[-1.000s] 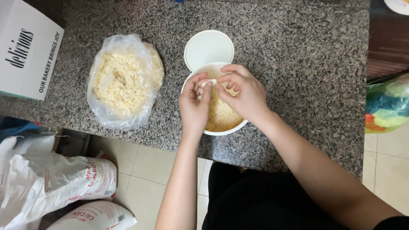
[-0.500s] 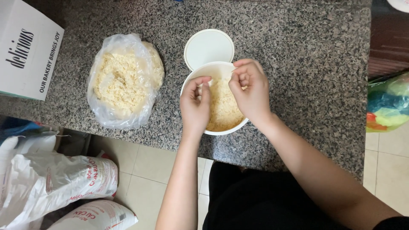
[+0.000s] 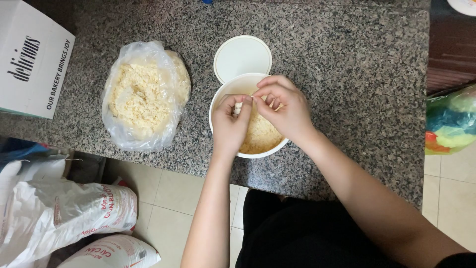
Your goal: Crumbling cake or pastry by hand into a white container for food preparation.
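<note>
A round white tub stands on a speckled granite counter, partly filled with pale yellow crumbly bits. Both my hands are over the tub. My left hand pinches a small pale piece between thumb and fingers. My right hand has its fingertips closed on the same piece from the right. The tub's white lid lies flat just behind the tub, touching its rim.
A clear plastic bag of the same yellow crumbs lies left of the tub. A white cardboard box sits at the counter's far left. White sacks lie on the tiled floor below. A colourful bag is at the right.
My hands were together on a piece, then drew apart half a second ago, and have now come together again over the tub's left side.
</note>
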